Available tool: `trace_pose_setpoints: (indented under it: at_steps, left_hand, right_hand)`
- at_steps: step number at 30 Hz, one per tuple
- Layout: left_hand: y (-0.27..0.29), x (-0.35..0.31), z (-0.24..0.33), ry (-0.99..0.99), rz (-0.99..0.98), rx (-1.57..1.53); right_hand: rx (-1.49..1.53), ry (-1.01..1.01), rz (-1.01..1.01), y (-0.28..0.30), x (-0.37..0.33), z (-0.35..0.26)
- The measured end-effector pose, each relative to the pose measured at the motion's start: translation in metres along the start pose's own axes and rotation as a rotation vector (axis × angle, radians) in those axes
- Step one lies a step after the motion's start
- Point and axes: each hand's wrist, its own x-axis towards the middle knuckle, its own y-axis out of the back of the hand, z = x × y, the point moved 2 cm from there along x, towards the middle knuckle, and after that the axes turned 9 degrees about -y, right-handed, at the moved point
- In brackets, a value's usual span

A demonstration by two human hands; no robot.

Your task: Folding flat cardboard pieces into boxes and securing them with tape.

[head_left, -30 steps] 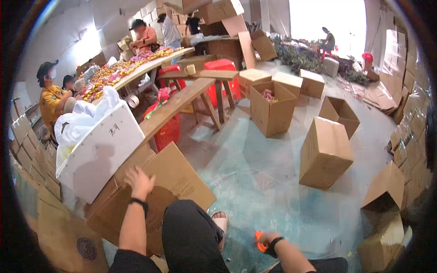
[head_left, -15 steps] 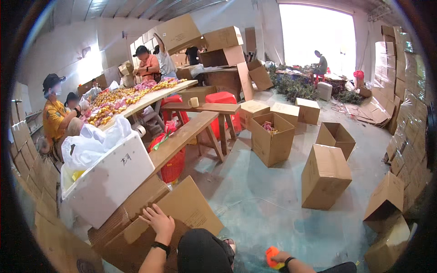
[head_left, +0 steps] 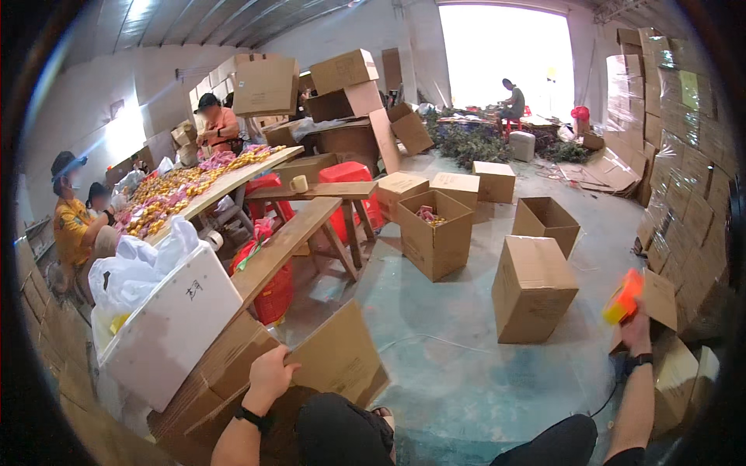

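Near the bottom of the frame, left of centre, a brown cardboard carton [head_left: 342, 357] is lying folded flat and leaning at a slant, its upper corner pointing up. The left hand [head_left: 269, 377] is pinching its edge between thumb and curled fingers. Toward the right edge, the right hand [head_left: 638, 332] is wrapping its fingers around an orange-and-yellow tool [head_left: 624, 297], which is blurring too much for me to make out its kind; it is hanging in front of an open carton [head_left: 660, 299].

In the middle right, a closed carton [head_left: 536, 291] is standing upright on the bluish floor [head_left: 435, 380], and an open carton [head_left: 437, 252] behind it is holding pink and gold pieces. At the left, a white box [head_left: 175, 334] is leaning beside the flat cardboard, plastic bags [head_left: 144, 268] bulging from it. A wooden bench [head_left: 287, 252] is running up from there toward a beige mug [head_left: 299, 184]. In the upper left, a person in orange [head_left: 220, 128] is standing at a long table heaped with gold and pink pieces [head_left: 186, 194].
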Motion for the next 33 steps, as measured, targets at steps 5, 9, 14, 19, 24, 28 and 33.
trace_pose_setpoints:
  at_steps: [5,9,14,19,24,28,33]
  left_hand:
    - [0.010,0.068,0.087,-0.408,-0.039,-0.339]
    - [-0.013,0.102,0.180,-0.735,-0.176,-0.392]
    - [-0.101,0.085,0.258,-0.997,-0.442,-0.392]
    - [-0.128,0.060,0.299,-1.055,-0.819,-0.002]
    - [-0.121,0.072,0.247,-0.844,-0.807,0.019]
    - [-0.115,0.078,0.241,-0.727,-0.864,-0.041]
    - [-0.111,0.069,0.247,-0.855,-0.702,-0.098]
  right_hand:
    - [0.158,0.215,-0.291,-0.042,-0.071,-0.109]
    - [0.308,0.291,-0.272,-0.085,-0.107,-0.113]
    - [0.369,0.094,-0.047,-0.195,-0.117,-0.057]
    - [-0.247,-0.444,-0.430,-0.245,-0.123,0.038]
    - [-0.099,-0.678,-0.307,-0.244,-0.132,0.103]
    - [-0.537,-0.415,-0.267,-0.224,-0.129,0.096]
    - [-1.409,-0.026,-0.181,-0.216,-0.129,0.095]
